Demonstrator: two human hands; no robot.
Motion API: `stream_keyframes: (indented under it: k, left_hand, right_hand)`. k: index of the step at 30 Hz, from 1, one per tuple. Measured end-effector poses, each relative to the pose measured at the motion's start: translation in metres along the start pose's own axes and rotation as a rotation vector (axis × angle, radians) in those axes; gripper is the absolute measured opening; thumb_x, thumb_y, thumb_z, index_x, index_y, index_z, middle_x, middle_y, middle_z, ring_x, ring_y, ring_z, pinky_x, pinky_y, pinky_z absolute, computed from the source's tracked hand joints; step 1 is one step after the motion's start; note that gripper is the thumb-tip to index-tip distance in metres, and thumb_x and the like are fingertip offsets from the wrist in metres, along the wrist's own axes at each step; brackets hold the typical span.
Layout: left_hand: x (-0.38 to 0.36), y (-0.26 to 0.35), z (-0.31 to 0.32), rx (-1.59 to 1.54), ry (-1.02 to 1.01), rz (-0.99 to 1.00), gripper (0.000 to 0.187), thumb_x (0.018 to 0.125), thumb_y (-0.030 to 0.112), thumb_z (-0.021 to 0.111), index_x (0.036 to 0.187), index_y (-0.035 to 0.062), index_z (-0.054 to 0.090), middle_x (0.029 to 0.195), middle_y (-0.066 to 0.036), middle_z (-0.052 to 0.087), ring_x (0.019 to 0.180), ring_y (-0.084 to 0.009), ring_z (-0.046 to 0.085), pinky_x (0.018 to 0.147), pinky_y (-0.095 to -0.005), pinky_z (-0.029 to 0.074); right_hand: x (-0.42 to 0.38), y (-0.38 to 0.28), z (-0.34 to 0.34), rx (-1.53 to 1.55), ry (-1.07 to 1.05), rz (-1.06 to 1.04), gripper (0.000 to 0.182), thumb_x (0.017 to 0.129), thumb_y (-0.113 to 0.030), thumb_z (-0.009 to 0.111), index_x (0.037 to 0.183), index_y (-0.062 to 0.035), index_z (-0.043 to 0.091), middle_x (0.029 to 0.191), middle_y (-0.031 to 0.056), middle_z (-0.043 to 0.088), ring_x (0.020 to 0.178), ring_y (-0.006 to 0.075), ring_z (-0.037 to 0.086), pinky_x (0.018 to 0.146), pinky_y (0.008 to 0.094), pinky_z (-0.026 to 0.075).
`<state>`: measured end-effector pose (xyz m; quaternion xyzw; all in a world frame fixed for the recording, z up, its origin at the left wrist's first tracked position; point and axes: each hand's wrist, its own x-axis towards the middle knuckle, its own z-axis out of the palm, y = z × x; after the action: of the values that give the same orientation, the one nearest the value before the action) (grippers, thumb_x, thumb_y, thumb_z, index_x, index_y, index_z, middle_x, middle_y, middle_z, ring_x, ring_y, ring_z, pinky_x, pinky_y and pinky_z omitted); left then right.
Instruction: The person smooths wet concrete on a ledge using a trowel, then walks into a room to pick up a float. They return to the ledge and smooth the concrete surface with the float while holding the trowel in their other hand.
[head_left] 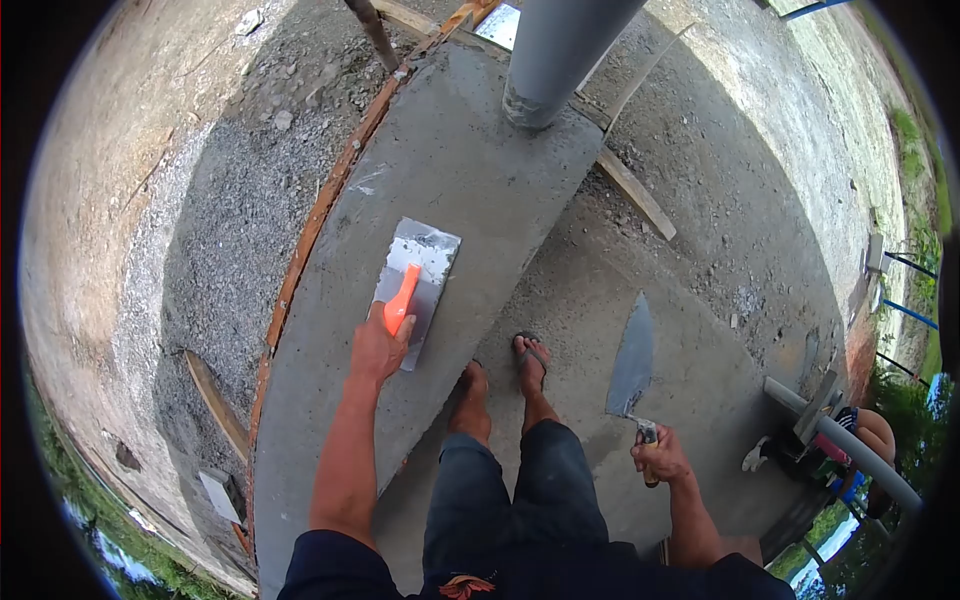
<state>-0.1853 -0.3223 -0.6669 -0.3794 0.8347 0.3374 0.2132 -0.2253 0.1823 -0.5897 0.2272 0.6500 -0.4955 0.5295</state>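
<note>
We are standing beside a long, smooth grey concrete slab [480, 180]; a thick, round grey column [565, 60] is rising near its far end, and a narrow reddish-brown wooden board [318, 215] is running along its left edge; a rectangular silver steel float [425, 245] is lying over the slab's surface, and our left hand [382, 345] is wrapping around its orange handle; a pointed grey steel trowel [633, 360] is aiming forward to the slab's right, our right hand [663, 457] grasping its wooden handle.
</note>
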Motion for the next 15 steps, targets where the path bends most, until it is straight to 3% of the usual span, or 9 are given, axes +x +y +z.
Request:
stream_keyframes:
  k: [2,4,6,8,10,12,14,15]
  left_hand:
    - [-0.016,-0.042,-0.021,-0.109,0.242,0.069,0.037,0.087,0.028,0.068,0.105,-0.0014,0.052,0.089,-0.029,0.065,0.083,-0.0471,0.064,0.071,-0.0475,0.050]
    - [-0.002,-0.067,-0.045,-0.029,0.394,0.207,0.034,0.087,0.023,0.067,0.106,-0.0012,0.053,0.080,-0.022,0.065,0.070,-0.0371,0.066,0.064,-0.0420,0.050]
    - [0.026,-0.057,-0.077,-0.300,0.274,-0.013,0.031,0.086,0.021,0.066,0.106,-0.0015,0.056,0.073,-0.015,0.062,0.056,-0.0246,0.062,0.053,-0.0375,0.050]
    - [0.067,-0.047,-0.089,-0.387,0.346,-0.194,0.030,0.086,0.020,0.065,0.104,-0.0024,0.058,0.070,-0.011,0.059,0.047,-0.0174,0.056,0.042,-0.0337,0.047]
    - [0.097,-0.018,-0.084,-0.321,0.279,-0.142,0.025,0.083,0.018,0.063,0.096,-0.0031,0.060,0.069,-0.012,0.059,0.043,-0.0179,0.056,0.036,-0.0344,0.045]
    - [0.122,0.010,-0.054,-0.211,0.112,-0.070,0.023,0.078,0.012,0.060,0.094,-0.0045,0.060,0.072,-0.018,0.064,0.054,-0.0281,0.064,0.048,-0.0400,0.051]
    - [0.144,0.047,-0.005,0.041,0.152,0.120,0.026,0.072,0.009,0.057,0.093,-0.0059,0.061,0.081,-0.027,0.067,0.074,-0.0407,0.068,0.065,-0.0446,0.054]
    - [0.129,0.091,0.006,-0.001,0.022,0.156,0.029,0.072,0.010,0.057,0.096,-0.0067,0.062,0.089,-0.031,0.065,0.088,-0.0475,0.063,0.078,-0.0462,0.052]
  right_hand:
    - [-0.002,0.002,-0.005,-0.005,-0.001,0.007,0.019,0.073,-0.004,0.070,0.082,-0.0051,0.054,0.062,0.0029,0.057,0.050,0.0128,0.057,0.048,0.0284,0.047]
    - [0.002,0.001,-0.009,-0.017,-0.002,0.007,0.019,0.074,-0.004,0.071,0.082,-0.0053,0.054,0.063,0.0027,0.058,0.050,0.0123,0.057,0.049,0.0281,0.047]
    - [0.004,0.000,-0.013,-0.041,-0.006,0.016,0.018,0.075,-0.003,0.071,0.083,-0.0054,0.055,0.064,0.0028,0.058,0.051,0.0118,0.057,0.049,0.0278,0.046]
    - [0.005,0.004,-0.016,0.010,-0.014,0.009,0.018,0.075,-0.002,0.071,0.083,-0.0054,0.055,0.063,0.0027,0.058,0.051,0.0118,0.057,0.049,0.0278,0.046]
    - [0.003,0.009,-0.021,0.042,-0.012,0.002,0.018,0.076,-0.002,0.071,0.083,-0.0054,0.055,0.063,0.0026,0.058,0.051,0.0118,0.057,0.049,0.0278,0.046]
    - [0.002,0.017,-0.024,0.057,-0.004,-0.004,0.018,0.076,-0.002,0.071,0.083,-0.0054,0.055,0.063,0.0025,0.057,0.051,0.0117,0.056,0.048,0.0277,0.045]
    - [0.003,0.028,-0.027,0.093,0.018,0.000,0.018,0.075,-0.003,0.071,0.083,-0.0054,0.055,0.063,0.0026,0.057,0.051,0.0116,0.056,0.048,0.0278,0.045]
    - [0.004,0.033,-0.028,0.109,0.031,-0.002,0.018,0.075,-0.003,0.071,0.083,-0.0054,0.054,0.063,0.0026,0.057,0.050,0.0116,0.056,0.048,0.0279,0.045]
